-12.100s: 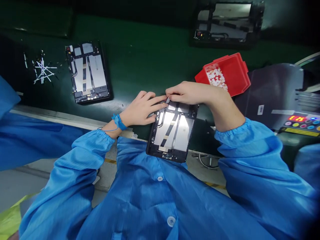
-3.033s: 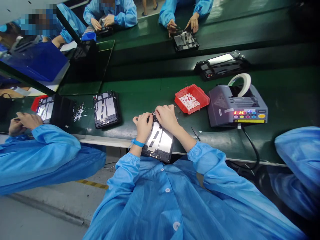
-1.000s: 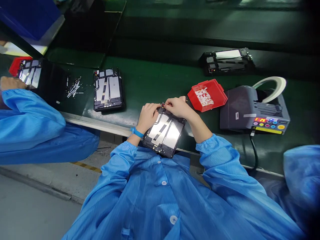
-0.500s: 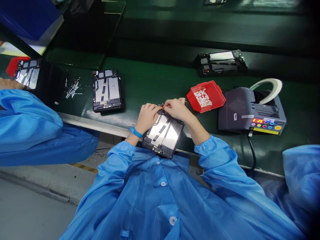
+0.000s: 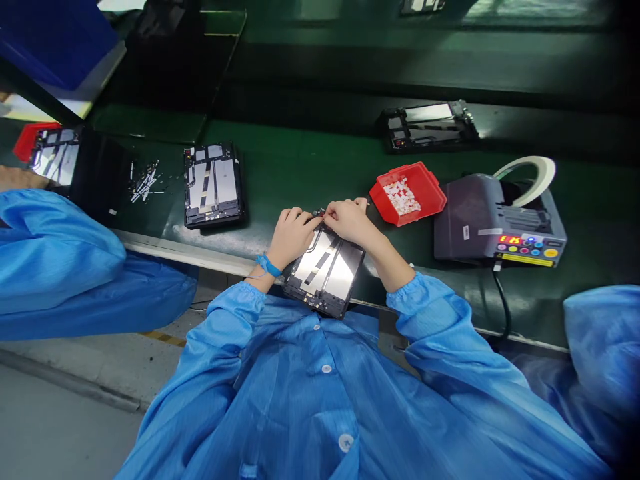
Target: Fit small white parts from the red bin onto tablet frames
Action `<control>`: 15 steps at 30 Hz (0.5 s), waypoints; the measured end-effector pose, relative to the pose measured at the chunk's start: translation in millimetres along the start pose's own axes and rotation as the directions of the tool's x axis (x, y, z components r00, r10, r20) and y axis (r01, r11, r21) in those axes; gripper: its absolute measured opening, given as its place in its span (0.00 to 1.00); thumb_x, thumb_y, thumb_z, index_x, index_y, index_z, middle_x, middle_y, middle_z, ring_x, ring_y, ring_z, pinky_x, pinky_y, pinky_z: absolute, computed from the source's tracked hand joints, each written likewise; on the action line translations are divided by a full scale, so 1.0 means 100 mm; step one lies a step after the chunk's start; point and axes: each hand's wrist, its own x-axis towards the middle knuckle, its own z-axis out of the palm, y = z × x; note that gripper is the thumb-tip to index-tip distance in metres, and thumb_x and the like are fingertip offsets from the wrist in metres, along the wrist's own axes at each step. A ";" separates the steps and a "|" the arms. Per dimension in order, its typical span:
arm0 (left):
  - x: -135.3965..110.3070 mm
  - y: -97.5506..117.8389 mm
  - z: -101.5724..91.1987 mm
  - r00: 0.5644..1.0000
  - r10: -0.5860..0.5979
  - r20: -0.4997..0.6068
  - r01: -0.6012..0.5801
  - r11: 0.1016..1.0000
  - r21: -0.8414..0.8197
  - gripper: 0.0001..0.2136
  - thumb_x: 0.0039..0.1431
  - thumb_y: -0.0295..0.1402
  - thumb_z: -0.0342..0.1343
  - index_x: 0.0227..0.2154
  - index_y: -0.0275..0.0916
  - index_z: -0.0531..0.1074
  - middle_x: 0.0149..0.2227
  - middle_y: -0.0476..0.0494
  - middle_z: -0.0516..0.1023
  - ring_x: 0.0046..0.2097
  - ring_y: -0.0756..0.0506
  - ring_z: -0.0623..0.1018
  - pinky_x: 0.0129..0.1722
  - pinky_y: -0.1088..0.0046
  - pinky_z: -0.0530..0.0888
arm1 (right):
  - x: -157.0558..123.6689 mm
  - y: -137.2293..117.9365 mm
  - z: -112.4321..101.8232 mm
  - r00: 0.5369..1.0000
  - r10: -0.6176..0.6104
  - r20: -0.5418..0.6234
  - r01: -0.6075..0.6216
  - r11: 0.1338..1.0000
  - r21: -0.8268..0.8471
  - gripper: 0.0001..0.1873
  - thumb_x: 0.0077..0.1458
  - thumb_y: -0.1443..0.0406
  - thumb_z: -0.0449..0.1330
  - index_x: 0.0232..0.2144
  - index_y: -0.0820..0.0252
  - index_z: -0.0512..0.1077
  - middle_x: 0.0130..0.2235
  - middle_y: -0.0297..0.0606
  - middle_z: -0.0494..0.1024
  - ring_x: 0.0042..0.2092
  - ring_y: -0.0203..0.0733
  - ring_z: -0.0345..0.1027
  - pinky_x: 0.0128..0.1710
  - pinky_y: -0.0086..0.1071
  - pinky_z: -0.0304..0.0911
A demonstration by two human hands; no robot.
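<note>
An open tablet chassis with silver battery cells and black strips lies tilted at the near edge of the green conveyor belt. My left hand rests on its upper left corner, a blue wrist strap on that wrist. My right hand presses its fingertips on the chassis's top edge, right against the left hand's fingers. What lies under the fingertips is hidden.
A red bin of small white parts stands right of my hands, beside a grey tape dispenser with a white roll. Another open tablet lies to the left, a third tablet farther back. Co-workers' blue sleeves flank me.
My hands stay pressed on the tablet's top edge with only small finger shifts. The view has drifted slightly, and the far tablet has slid left along the belt.
</note>
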 end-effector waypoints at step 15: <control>0.17 -0.25 -0.17 0.959 0.262 0.106 -0.261 0.965 -0.020 0.25 0.71 0.22 0.55 0.65 0.41 0.84 0.72 0.38 0.81 0.70 0.30 0.75 0.69 0.43 0.74 | -0.02 -0.02 -0.12 0.995 -0.043 0.086 0.050 0.995 -0.083 0.18 0.75 0.65 0.48 0.40 0.59 0.77 0.41 0.48 0.87 0.46 0.54 0.77 0.57 0.47 0.48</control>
